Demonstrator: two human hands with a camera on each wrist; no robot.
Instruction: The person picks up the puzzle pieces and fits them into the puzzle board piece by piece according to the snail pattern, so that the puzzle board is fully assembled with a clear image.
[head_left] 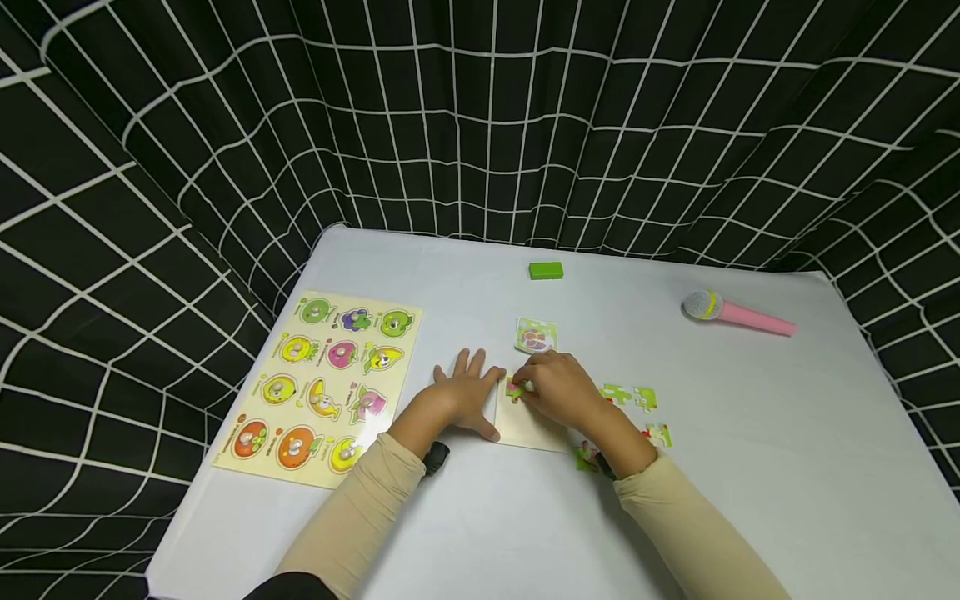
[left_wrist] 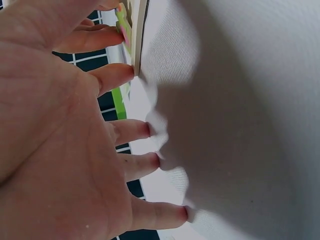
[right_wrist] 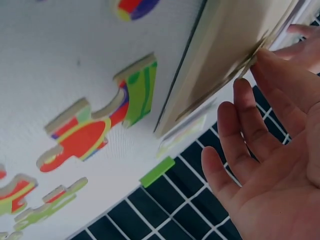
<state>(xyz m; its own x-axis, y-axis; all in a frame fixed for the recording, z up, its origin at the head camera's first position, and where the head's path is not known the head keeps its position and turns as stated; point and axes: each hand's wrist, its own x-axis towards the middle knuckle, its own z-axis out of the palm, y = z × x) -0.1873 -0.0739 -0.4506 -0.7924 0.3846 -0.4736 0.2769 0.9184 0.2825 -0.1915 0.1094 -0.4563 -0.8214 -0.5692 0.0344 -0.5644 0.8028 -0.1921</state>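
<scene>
A plain wooden puzzle tray point(head_left: 528, 433) lies on the white table between the hands. At its far left corner my right hand point(head_left: 561, 390) pinches a green and pink jigsaw piece point(head_left: 513, 389) between thumb and finger; the right wrist view shows this piece point(right_wrist: 247, 66) nearly edge-on. My left hand point(head_left: 467, 395) rests on the table with fingers spread, and in the left wrist view one fingertip touches the tray's edge point(left_wrist: 140, 42). Loose jigsaw pieces point(head_left: 617, 393) lie right of the tray, several of them, partly hidden by the right arm. Some show red, yellow and green point(right_wrist: 82, 137).
Just beyond the tray lies a small picture card point(head_left: 536, 335), and farther back a green block point(head_left: 546, 271). A pink toy microphone point(head_left: 738, 317) is at the back right. A fruit peg board point(head_left: 341, 329) covers the left side. Dark gridded curtains point(head_left: 465, 125) surround the table.
</scene>
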